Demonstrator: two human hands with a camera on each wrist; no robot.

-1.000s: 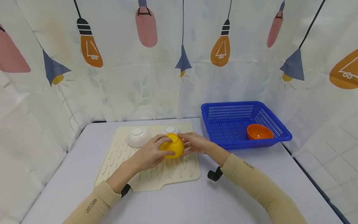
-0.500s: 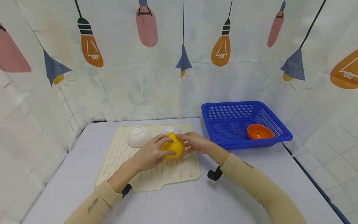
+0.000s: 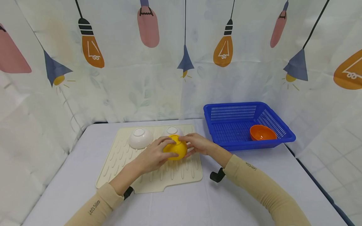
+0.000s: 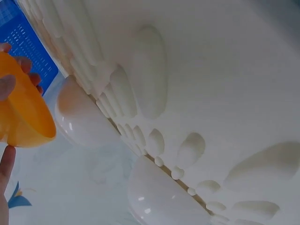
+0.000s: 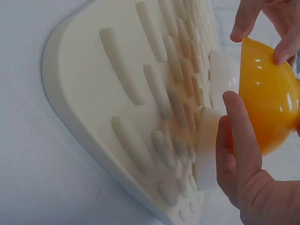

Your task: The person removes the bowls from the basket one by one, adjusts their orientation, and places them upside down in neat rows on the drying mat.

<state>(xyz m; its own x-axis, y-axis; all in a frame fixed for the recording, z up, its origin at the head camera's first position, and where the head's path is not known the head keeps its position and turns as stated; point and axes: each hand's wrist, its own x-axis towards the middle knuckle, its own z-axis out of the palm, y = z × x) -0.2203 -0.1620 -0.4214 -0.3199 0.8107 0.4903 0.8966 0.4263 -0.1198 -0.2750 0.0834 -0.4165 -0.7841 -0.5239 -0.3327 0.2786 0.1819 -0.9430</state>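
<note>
The glossy yellow plastic bowl (image 3: pixel 176 148) was held upside down just above the cream ribbed silicone drying mat (image 3: pixel 121 163), gripped from both sides. The left hand (image 3: pixel 154 153) curled round its near-left wall; the right hand (image 3: pixel 198 143) pinched its far-right rim with fingers curled. In the right wrist view, the bowl (image 5: pixel 269 93) sat between a thumb below and fingertips (image 5: pixel 287 50) on its rim.

Compared with one second earlier, the bowl had shifted only slightly, tipping a little toward the mat, and both grips stayed in place. This suggested that the bowl was being set down or turned, with no release yet.

Two white bowls (image 3: pixel 140 137) (image 3: pixel 173 130) lay inverted on the mat directly behind it. A blue perforated plastic basket (image 3: pixel 226 111) stood well apart to the right, containing an orange bowl (image 3: pixel 262 132).
</note>
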